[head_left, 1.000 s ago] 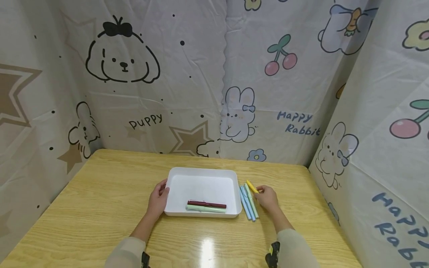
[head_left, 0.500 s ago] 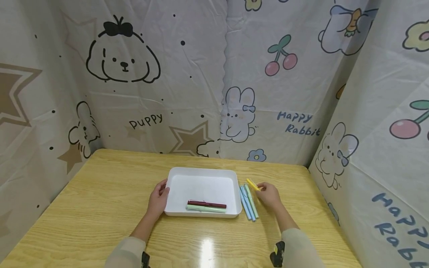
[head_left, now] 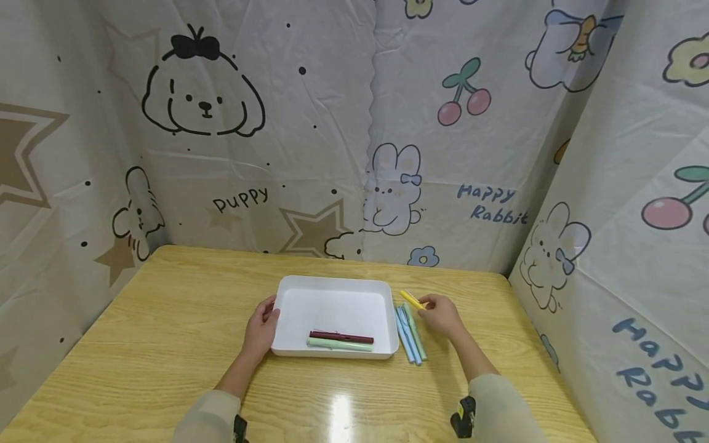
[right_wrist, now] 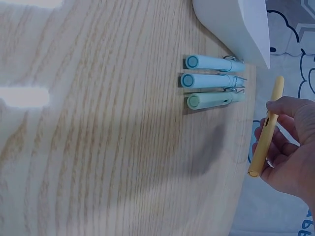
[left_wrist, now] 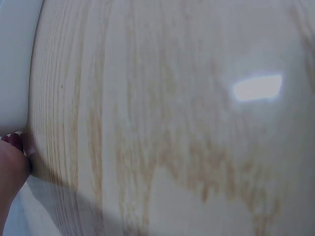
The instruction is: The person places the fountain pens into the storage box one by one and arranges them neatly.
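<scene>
My right hand (head_left: 441,315) pinches a yellow pen (right_wrist: 266,135) between thumb and fingers, above the table just past the tray's right side. Below it lie two light blue pens (right_wrist: 211,80) and one pale green pen (right_wrist: 214,100), side by side on the wood. A white rectangular tray (head_left: 332,301) stands at the middle, with my left hand (head_left: 260,329) gripping its left edge, thumb at the rim. Inside the tray, near its front wall, a dark red pen (head_left: 341,336) lies alongside a pale green pen (head_left: 340,345).
The light wooden table (head_left: 166,344) has a bright reflection near its front. Printed cloth curtains (head_left: 310,160) with cartoon animals hang along the back and both sides.
The yellow pen has risen from beside the other pens, moving up and slightly left in my right hand. The left hand and tray keep their place.
</scene>
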`<move>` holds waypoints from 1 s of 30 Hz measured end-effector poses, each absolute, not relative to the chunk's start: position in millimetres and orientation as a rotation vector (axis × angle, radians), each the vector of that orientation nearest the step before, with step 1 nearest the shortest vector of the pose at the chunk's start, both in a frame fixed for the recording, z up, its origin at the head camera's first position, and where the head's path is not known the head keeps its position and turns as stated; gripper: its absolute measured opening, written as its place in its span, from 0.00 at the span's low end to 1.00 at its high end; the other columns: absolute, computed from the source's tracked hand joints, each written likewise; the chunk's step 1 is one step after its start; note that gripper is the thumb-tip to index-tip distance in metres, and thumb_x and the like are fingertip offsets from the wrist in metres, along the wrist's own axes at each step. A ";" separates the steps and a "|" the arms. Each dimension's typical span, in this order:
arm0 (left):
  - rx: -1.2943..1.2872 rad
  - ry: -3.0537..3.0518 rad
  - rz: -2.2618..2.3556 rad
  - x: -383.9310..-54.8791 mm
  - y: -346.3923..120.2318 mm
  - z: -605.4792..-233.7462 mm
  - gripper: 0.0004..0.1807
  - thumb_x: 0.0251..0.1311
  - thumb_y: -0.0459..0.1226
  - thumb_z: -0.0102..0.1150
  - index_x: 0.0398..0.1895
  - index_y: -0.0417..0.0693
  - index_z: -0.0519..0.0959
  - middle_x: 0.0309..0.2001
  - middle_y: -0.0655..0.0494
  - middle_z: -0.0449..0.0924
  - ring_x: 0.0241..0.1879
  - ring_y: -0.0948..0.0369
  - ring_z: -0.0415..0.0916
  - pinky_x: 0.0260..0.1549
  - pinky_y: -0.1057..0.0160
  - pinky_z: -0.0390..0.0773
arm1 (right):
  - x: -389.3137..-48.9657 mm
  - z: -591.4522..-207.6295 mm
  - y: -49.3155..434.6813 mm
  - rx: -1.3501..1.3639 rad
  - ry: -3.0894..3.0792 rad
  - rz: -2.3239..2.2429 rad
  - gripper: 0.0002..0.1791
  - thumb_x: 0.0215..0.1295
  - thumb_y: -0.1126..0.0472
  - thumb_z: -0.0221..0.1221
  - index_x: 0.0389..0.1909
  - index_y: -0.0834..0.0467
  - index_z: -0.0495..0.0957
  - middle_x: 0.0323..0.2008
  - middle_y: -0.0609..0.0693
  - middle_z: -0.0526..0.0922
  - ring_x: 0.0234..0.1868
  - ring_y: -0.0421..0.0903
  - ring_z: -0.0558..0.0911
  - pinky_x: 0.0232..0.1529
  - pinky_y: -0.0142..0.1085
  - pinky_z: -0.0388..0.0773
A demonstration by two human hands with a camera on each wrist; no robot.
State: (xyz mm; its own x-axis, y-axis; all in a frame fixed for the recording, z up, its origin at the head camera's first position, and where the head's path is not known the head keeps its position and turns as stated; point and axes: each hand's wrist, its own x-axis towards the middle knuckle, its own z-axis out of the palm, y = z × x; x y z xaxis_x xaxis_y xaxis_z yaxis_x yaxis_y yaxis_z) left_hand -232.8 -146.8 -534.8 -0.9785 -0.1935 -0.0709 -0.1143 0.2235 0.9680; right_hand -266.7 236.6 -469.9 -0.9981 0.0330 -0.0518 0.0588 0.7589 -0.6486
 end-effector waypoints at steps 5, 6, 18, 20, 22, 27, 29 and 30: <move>0.317 -2.408 -1.879 -232.3 -145.8 -534.6 0.23 0.71 0.37 0.40 0.68 0.46 0.60 0.63 0.41 0.65 0.57 0.51 0.65 0.54 0.54 0.68 | -267.4 -466.3 233.0 0.041 2.919 -1.060 0.15 0.56 0.66 0.59 0.45 0.65 0.79 0.36 0.58 0.78 0.36 0.49 0.74 0.34 0.35 0.72; 0.316 -2.408 -1.874 -232.3 -145.7 -534.6 0.23 0.71 0.37 0.40 0.68 0.45 0.60 0.63 0.41 0.65 0.57 0.51 0.65 0.54 0.54 0.68 | -267.6 -465.9 232.5 0.036 2.917 -1.059 0.15 0.56 0.66 0.60 0.45 0.65 0.79 0.36 0.58 0.78 0.36 0.49 0.74 0.34 0.35 0.72; 0.318 -2.409 -1.894 -232.4 -146.1 -533.6 0.23 0.71 0.37 0.39 0.68 0.46 0.59 0.64 0.41 0.64 0.58 0.50 0.65 0.55 0.53 0.67 | -268.1 -459.1 217.7 -0.059 2.875 -1.082 0.15 0.55 0.66 0.60 0.45 0.65 0.79 0.32 0.55 0.77 0.31 0.46 0.72 0.27 0.31 0.69; 0.318 -2.409 -1.897 -232.2 -146.4 -533.5 0.23 0.71 0.37 0.39 0.68 0.46 0.59 0.64 0.41 0.64 0.59 0.50 0.64 0.56 0.52 0.67 | -267.6 -457.9 214.6 -0.065 2.868 -1.089 0.15 0.55 0.66 0.61 0.44 0.65 0.80 0.31 0.55 0.77 0.30 0.45 0.72 0.27 0.31 0.69; 0.319 -2.409 -1.898 -232.0 -146.5 -533.3 0.23 0.71 0.37 0.38 0.68 0.46 0.59 0.64 0.41 0.64 0.59 0.49 0.64 0.56 0.51 0.67 | -267.1 -456.6 211.5 -0.072 2.866 -1.084 0.14 0.55 0.66 0.61 0.44 0.64 0.80 0.31 0.54 0.77 0.30 0.45 0.71 0.27 0.31 0.68; 0.327 -2.412 -1.904 -232.6 -146.4 -534.0 0.23 0.71 0.38 0.39 0.68 0.47 0.59 0.64 0.42 0.63 0.59 0.49 0.64 0.57 0.51 0.67 | -265.5 -452.2 204.0 -0.088 2.854 -1.067 0.14 0.56 0.66 0.61 0.44 0.64 0.80 0.31 0.54 0.77 0.31 0.45 0.72 0.27 0.31 0.69; 0.331 -2.416 -1.906 -232.9 -146.5 -534.4 0.23 0.72 0.38 0.39 0.69 0.47 0.59 0.64 0.42 0.63 0.59 0.50 0.63 0.57 0.51 0.67 | -265.4 -451.2 201.6 -0.098 2.849 -1.061 0.14 0.56 0.66 0.61 0.44 0.63 0.80 0.31 0.54 0.77 0.31 0.45 0.72 0.27 0.31 0.69; 0.333 -2.416 -1.907 -233.1 -146.6 -534.5 0.23 0.72 0.38 0.39 0.69 0.47 0.59 0.64 0.42 0.63 0.59 0.50 0.63 0.57 0.52 0.67 | -265.5 -451.1 200.5 -0.102 2.846 -1.060 0.14 0.56 0.66 0.61 0.44 0.63 0.80 0.31 0.54 0.77 0.31 0.45 0.72 0.27 0.31 0.69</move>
State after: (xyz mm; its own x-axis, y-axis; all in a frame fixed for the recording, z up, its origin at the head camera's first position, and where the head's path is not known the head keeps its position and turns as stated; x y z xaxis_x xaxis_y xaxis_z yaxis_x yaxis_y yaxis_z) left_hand -233.1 -146.6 -534.5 -0.9758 -0.1959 -0.0970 -0.1398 0.2182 0.9658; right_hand -265.5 200.5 -451.1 -0.9925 -0.0985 -0.0727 -0.0270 0.7553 -0.6549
